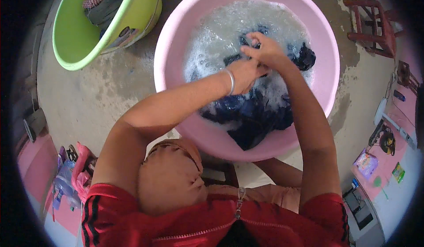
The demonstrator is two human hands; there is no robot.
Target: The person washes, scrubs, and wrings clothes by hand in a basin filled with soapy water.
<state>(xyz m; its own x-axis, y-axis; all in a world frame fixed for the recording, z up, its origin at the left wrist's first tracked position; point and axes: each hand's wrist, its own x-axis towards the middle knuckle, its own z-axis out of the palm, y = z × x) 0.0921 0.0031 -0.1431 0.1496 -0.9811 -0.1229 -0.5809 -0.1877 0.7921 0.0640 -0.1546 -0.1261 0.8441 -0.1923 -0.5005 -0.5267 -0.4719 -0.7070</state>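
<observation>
A large pink plastic basin (167, 45) holds foamy water and dark blue wet clothes (251, 114). My left hand (245, 75), with a silver bangle at its wrist, is low over the cloth near the basin's middle; its fingers are partly hidden, so its hold is unclear. Just above and touching or overlapping it is my right hand (263, 50), its thumb and fingers apart and curled over dark cloth in the water. A black bunched piece of cloth (306, 57) rises from the suds at the basin's right side.
A lime-green bucket (74, 45) with checked and dark clothes (106, 5) inside leans at the upper left. A red-brown stool (371, 38) is on the wet concrete floor (116, 91) at the right. Plastic packets (366, 163) and pink bags (82, 167) lie near the edges.
</observation>
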